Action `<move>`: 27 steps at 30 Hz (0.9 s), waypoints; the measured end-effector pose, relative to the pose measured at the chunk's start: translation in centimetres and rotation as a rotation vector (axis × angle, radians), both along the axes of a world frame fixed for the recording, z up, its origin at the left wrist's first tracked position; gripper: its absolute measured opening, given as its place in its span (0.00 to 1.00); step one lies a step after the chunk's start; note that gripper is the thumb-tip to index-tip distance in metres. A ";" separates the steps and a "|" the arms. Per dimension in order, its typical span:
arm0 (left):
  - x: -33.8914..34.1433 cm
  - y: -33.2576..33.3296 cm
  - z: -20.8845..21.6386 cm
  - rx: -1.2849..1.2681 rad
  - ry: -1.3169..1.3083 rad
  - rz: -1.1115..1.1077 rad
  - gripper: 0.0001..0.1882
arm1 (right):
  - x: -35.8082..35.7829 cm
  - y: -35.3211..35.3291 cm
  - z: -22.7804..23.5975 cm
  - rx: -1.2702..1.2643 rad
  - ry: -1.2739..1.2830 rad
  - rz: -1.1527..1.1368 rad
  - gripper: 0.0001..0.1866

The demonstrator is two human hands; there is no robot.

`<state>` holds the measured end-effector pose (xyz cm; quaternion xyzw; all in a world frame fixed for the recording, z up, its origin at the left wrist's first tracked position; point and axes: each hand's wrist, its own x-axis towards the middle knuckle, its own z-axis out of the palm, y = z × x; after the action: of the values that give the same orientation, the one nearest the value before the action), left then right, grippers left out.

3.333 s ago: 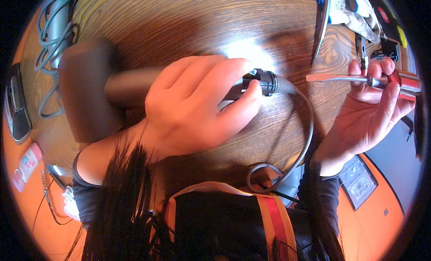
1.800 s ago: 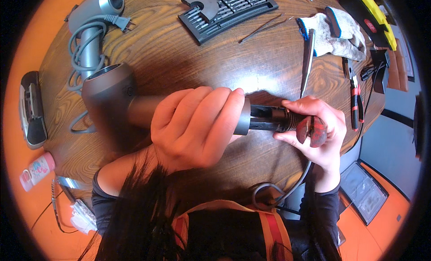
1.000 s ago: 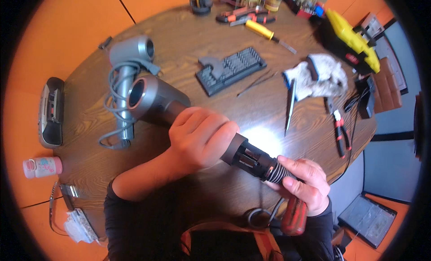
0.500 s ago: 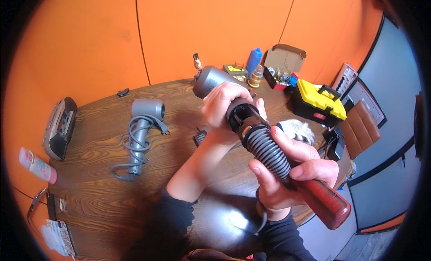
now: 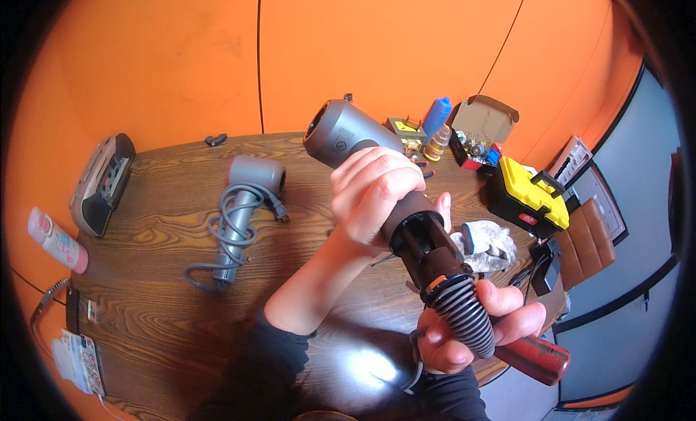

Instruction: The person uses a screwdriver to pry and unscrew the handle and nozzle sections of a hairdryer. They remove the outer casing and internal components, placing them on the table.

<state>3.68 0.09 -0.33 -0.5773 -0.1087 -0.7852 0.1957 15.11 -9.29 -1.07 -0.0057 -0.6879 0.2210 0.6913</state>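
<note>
My left hand [image 5: 377, 185] is wrapped round the handle of a grey hair dryer [image 5: 349, 133], its round head pointing up and away to the left. From the open handle end sticks a black slotted inner piece [image 5: 433, 256], which ends in a black ribbed sleeve [image 5: 465, 314]. My right hand [image 5: 518, 323] grips that sleeve between thumb and fingers. A worn red tool handle [image 5: 540, 359] lies in the same hand, pointing right; its working end is hidden. Below the right hand hangs a grey cord [image 5: 415, 377].
On the wooden table [image 5: 174, 203] lies a second grey hair dryer [image 5: 257, 174] with its cord coiled round it. White gloves [image 5: 489, 247], a yellow-and-black toolbox [image 5: 533, 196] and an open carton [image 5: 484, 120] stand right. A radio-like device [image 5: 103, 185] and tube [image 5: 58, 243] are left.
The inner piece shows farther out of the dryer's handle. My right hand has moved down with the ribbed sleeve, and the red handle now sits at an angle to it. The view has shifted slightly.
</note>
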 end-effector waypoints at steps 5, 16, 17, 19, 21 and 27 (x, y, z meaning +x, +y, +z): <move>-0.4 -0.1 0.1 -0.004 0.014 -0.006 0.14 | -1.8 -0.5 0.1 -0.004 0.357 0.259 0.29; -0.1 -1.0 0.0 -0.087 0.087 -0.026 0.13 | -1.9 -1.2 0.5 -0.039 0.429 0.029 0.21; 0.0 -1.1 0.0 -0.100 0.100 -0.032 0.13 | -1.8 -1.2 0.5 -0.037 0.430 0.007 0.21; 0.2 -1.3 0.1 -0.116 0.116 -0.032 0.12 | -1.5 -1.1 0.2 -0.007 0.391 -0.083 0.21; 0.3 -1.5 0.1 -0.125 0.132 -0.029 0.11 | -1.2 -0.8 -0.2 0.006 0.458 -0.144 0.21; 0.3 -1.9 0.4 -0.134 0.138 -0.027 0.10 | 0.5 0.0 -2.0 0.123 0.238 -0.261 0.28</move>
<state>3.96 -1.82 0.06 -0.6433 -0.1393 -0.7371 0.1531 15.59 -9.33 -3.11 -0.0266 -0.6068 0.0861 0.7897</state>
